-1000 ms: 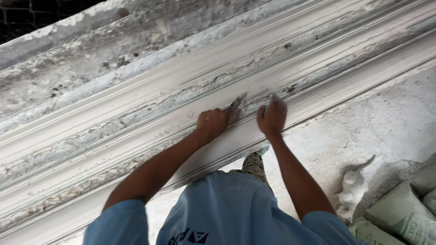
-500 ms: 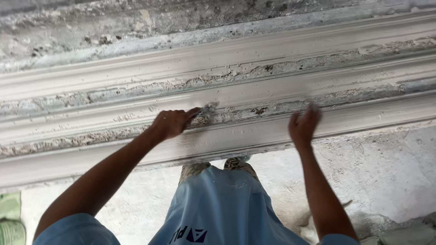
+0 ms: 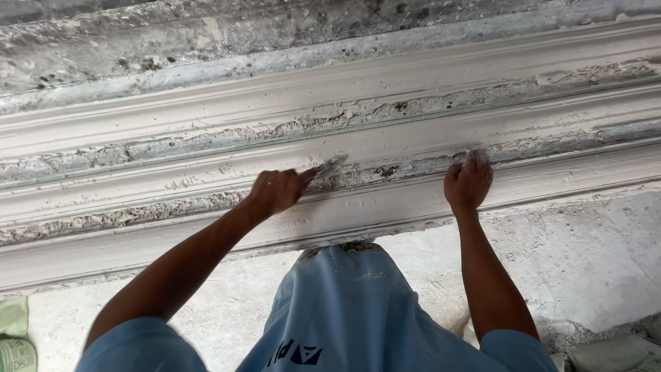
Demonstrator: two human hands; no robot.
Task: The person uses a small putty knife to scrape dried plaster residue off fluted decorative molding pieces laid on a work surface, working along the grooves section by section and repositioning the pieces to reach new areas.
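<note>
Left hand: the left hand (image 3: 275, 191) was closed around a small plaster-caked tool (image 3: 329, 167), its tip pressed into the rough groove of the moulding (image 3: 385, 141).
Right hand: the right hand (image 3: 468, 182) lay flat with fingers together on the smooth lower band, holding nothing.
Change: a second earlier both hands sat side by side; since then they had spread well apart, right sliding off along the band.
Meaning: looked like the scraping was running along the groove, with the crumbly stretch to the left not yet dressed.
Nearby: grey floor (image 3: 592, 262) below, green sacks (image 3: 14, 337) at the left edge.
</note>
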